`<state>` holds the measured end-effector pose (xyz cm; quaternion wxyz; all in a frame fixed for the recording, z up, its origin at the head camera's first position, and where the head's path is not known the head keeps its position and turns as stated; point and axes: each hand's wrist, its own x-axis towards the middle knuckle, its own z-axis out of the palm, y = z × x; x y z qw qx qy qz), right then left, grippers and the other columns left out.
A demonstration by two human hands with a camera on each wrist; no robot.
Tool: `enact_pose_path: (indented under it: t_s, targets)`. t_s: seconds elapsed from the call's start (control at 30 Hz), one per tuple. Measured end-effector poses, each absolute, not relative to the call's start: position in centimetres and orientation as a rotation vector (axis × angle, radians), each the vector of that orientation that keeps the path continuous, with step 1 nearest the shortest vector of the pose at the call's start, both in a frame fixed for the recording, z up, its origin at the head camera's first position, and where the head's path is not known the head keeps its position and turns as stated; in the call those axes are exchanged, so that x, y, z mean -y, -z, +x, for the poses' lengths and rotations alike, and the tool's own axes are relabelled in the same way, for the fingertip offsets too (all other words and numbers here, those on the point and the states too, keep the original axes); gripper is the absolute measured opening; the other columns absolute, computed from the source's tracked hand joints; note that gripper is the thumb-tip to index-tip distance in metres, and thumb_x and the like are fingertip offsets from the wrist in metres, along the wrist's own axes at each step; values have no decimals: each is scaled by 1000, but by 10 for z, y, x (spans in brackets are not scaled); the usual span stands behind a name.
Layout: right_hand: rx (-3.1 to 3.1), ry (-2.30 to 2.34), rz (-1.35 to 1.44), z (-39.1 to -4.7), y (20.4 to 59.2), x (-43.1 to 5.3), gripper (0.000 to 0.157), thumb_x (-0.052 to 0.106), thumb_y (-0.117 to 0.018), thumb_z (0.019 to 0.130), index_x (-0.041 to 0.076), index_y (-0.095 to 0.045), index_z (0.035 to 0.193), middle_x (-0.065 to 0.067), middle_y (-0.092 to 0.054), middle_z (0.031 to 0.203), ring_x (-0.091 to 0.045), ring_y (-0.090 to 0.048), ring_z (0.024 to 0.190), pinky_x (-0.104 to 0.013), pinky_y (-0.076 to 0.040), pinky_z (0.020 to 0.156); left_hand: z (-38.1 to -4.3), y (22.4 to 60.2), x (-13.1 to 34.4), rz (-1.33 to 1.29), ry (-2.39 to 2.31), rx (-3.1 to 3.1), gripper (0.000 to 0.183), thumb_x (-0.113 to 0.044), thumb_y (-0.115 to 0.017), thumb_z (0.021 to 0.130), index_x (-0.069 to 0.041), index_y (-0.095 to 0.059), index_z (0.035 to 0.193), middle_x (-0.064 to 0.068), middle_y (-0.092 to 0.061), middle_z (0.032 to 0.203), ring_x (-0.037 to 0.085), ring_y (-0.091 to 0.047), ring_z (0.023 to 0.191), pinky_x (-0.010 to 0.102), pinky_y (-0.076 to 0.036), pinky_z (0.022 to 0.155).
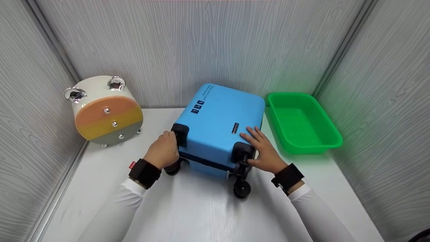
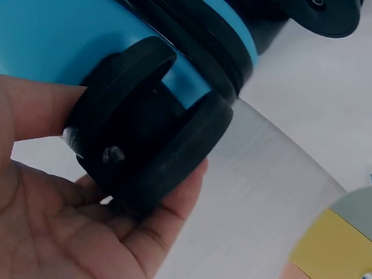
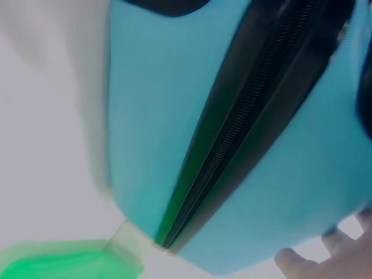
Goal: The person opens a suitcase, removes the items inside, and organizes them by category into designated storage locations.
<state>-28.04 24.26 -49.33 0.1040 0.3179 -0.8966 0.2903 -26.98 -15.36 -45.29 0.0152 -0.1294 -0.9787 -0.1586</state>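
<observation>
Head view: sky-blue hard-shell suitcase [image 1: 215, 124] on white table [image 1: 188, 215], between round striped drawer box [image 1: 109, 116] and green plastic basket [image 1: 312, 149]; right hand [image 1: 265, 153] spread at suitcase's near corner. Left wrist: left hand [image 2: 64, 215] pinching black twin wheel [image 2: 180, 157] (two thick discs). Right wrist: black zipper [image 3: 231, 139] crossing suitcase side.

The suitcase [image 1: 218, 129] is shelled in smooth, satin-looking plastic; its wheel [image 1: 242, 189], at five o'clock, is finished matt. At three o'clock, the tray [image 1: 291, 126] is moulded in ribbed plastic. At nine, the box [image 1: 97, 122] is glossily coated, with mirror-bright, metallic-looking ears [image 1: 116, 83].
</observation>
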Motion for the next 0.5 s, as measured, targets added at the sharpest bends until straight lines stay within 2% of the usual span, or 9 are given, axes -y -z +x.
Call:
enact_pose_path:
  t_s: [0.1, 0.2, 0.3, 0.4, 0.5]
  targets:
    - [2666, -950, 893, -287, 492, -254, 93, -10, -80, 83, 12, -45, 166, -21, -28, 178, -51, -20, 165, -71, -35, 125, -255, 456, 141, -373, 474, 3013, 39, -9, -57, 102, 18, -52, 129, 32, -61, 114, 44, -68, 101, 58, -62, 87]
    - [2650, -1031, 816, -293, 493, -265, 91, -18, -77, 84, 10, -47, 165, -21, -31, 177, -48, -30, 162, -65, -46, 116, -242, 458, 125, -359, 442, 2976, 43, -13, -59, 102, 19, -52, 130, 33, -61, 114, 43, -70, 97, 57, -64, 84]
    - [2603, -1071, 745, -299, 496, -274, 87, -20, -78, 85, 7, -50, 163, -22, -41, 172, -47, -41, 156, -62, -49, 114, -232, 461, 111, -357, 407, 2911, 41, -15, -62, 101, 18, -55, 125, 32, -62, 110, 42, -71, 91, 55, -65, 77]
    - [2539, -1099, 671, -300, 503, -278, 84, -17, -81, 85, 4, -51, 161, -25, -53, 162, -49, -58, 142, -64, -52, 111, -230, 461, 107, -356, 416, 2860, 41, -21, -66, 102, 15, -57, 118, 29, -64, 102, 41, -71, 85, 54, -64, 71]
    - [2506, -1201, 562, -294, 514, -277, 81, -15, -80, 87, 1, -50, 161, -31, -64, 146, -49, -72, 119, -62, -59, 101, -235, 460, 114, -311, 493, 2854, 57, -41, -71, 103, 13, -57, 117, 26, -64, 99, 39, -69, 85, 53, -63, 68]
